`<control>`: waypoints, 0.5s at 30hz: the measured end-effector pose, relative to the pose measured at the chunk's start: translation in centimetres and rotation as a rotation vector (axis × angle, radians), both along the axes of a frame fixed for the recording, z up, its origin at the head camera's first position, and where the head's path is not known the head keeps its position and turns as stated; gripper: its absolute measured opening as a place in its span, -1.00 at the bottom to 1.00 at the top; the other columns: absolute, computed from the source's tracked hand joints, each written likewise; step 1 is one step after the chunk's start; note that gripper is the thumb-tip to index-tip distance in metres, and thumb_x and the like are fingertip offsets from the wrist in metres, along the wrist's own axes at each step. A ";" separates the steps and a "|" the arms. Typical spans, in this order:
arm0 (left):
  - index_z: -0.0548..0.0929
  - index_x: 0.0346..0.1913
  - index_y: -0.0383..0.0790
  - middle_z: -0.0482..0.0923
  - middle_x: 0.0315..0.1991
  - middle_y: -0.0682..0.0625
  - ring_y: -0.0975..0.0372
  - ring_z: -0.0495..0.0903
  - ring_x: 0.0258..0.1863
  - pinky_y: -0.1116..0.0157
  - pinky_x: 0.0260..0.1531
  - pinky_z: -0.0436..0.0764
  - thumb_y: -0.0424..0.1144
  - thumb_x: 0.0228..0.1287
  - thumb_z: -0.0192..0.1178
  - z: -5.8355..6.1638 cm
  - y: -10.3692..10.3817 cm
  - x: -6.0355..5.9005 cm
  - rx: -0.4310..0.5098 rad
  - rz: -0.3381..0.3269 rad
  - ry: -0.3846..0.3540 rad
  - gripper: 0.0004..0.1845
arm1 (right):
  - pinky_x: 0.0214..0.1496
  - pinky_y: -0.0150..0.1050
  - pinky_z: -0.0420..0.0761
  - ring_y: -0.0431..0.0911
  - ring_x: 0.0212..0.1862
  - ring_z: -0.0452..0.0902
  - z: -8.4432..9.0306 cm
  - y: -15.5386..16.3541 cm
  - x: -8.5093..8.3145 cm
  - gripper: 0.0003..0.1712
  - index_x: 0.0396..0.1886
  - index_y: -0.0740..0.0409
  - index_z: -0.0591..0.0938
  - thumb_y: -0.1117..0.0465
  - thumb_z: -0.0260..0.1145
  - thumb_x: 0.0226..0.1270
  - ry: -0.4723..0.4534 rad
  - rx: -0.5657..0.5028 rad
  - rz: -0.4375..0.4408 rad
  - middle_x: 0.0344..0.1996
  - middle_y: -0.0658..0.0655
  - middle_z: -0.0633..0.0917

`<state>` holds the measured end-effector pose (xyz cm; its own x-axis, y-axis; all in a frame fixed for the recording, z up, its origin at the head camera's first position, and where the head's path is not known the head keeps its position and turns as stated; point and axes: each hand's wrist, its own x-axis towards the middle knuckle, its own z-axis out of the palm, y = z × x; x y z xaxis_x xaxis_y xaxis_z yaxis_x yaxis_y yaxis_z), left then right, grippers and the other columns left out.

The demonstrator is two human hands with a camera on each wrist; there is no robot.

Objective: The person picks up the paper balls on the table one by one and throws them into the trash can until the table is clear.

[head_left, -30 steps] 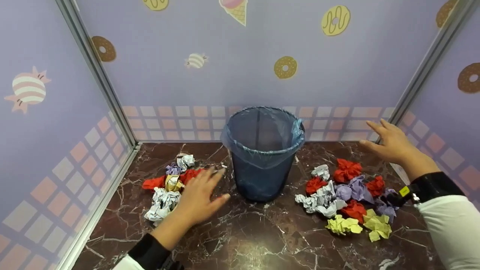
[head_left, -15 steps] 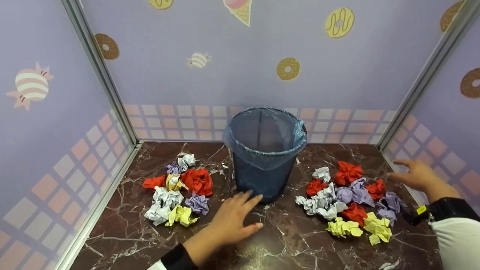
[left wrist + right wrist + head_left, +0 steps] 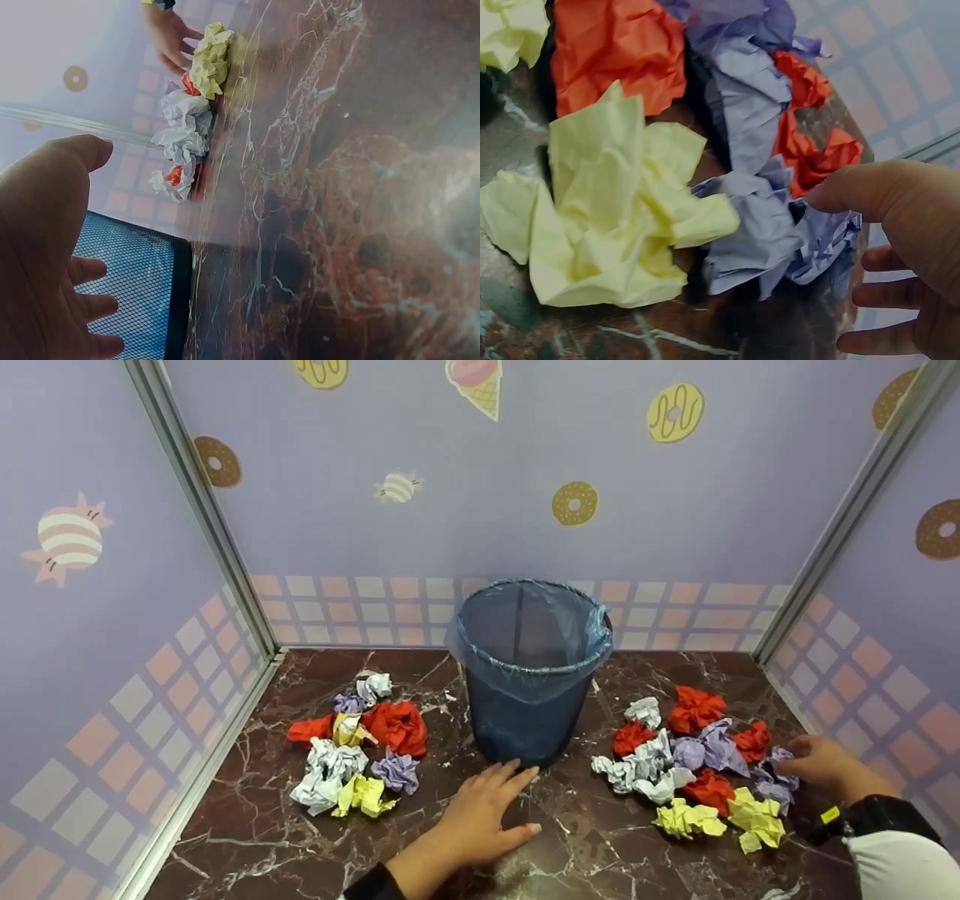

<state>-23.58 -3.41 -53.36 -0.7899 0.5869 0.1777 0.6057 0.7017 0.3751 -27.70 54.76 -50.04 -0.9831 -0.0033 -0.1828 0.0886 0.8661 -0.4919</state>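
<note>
In the head view a dark mesh bin (image 3: 525, 727) with a clear bluish liner stands at the centre back. My left hand (image 3: 480, 821) is low before it, fingers spread and holding nothing; the left wrist view shows its fingers beside the bin's mesh (image 3: 131, 262). On the right, my right hand (image 3: 829, 769) reaches to the outer edge of a group of crumpled papers. Its thumb overlaps a purple crumpled paper (image 3: 829, 240) in the right wrist view, with the other fingers loosely extended beyond it. Another purple crumpled paper (image 3: 754, 229) lies alongside.
Right of the bin lie red (image 3: 696, 709), white (image 3: 645, 765) and yellow crumpled papers (image 3: 756, 819). A second group, with red (image 3: 397, 727), white (image 3: 319, 787) and yellow crumpled papers (image 3: 362, 796), lies to the left. Patterned walls (image 3: 510, 540) enclose the dark marbled table (image 3: 247, 817).
My left hand has moved right and nearer, from above the left papers to before the bin. My right hand has come down from near the right wall to the purple papers.
</note>
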 end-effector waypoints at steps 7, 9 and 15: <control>0.17 0.62 0.30 0.25 0.60 -0.06 -0.11 0.31 0.53 -0.27 0.41 0.37 0.37 0.31 0.15 -0.2 0.1 -0.1 0.021 0.007 -0.010 -0.14 | 0.02 0.25 0.63 0.47 0.00 0.56 -1.2 0.1 0.0 -0.24 0.14 0.70 0.45 0.08 0.43 0.26 0.035 0.060 0.000 0.02 0.69 0.57; 0.16 0.62 0.32 0.26 0.59 -0.07 -0.12 0.31 0.53 -0.28 0.40 0.37 0.37 0.30 0.16 -0.2 0.2 -0.2 0.020 0.008 -0.007 -0.14 | 0.01 0.27 0.63 0.46 -0.01 0.57 -1.5 0.2 -0.1 -0.25 0.13 0.68 0.47 0.07 0.42 0.27 0.045 0.078 -0.001 0.01 0.68 0.59; 0.15 0.62 0.31 0.24 0.60 -0.06 -0.13 0.30 0.53 -0.27 0.41 0.36 0.38 0.30 0.16 0.0 0.2 -0.3 0.008 0.017 -0.011 -0.13 | -0.03 0.21 0.64 0.37 -0.06 0.60 -2.4 0.2 -0.1 -0.32 0.14 0.62 0.47 0.10 0.39 0.30 0.053 0.074 -0.046 0.03 0.66 0.59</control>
